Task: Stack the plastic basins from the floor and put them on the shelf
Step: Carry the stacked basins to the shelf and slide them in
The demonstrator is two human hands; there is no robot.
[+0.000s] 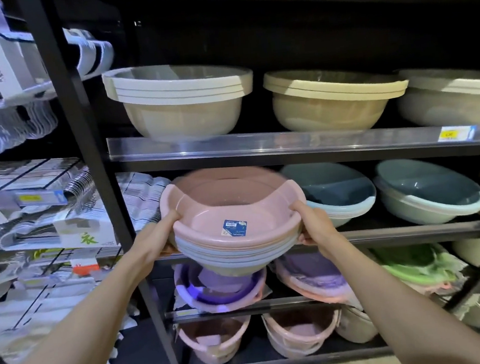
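Note:
I hold a nested stack of plastic basins [234, 228] in front of the black shelf unit, level with its middle shelf [411, 232]. The top basin is pink with a blue label; light blue, pink and beige rims show beneath it. My left hand [158, 237] grips the stack's left rim and my right hand [313, 226] grips the right rim, thumbs over the edge. The stack's far edge reaches into the shelf's left bay and looks blurred.
Blue-grey basin stacks [332, 194] [428, 191] fill the middle shelf to the right. Beige basin stacks [179, 100] [333, 98] sit on the shelf above. Purple and pink basins [219, 288] and pink buckets [301, 333] lie below. A black upright post [98, 171] stands left, with hangers and boxes beyond.

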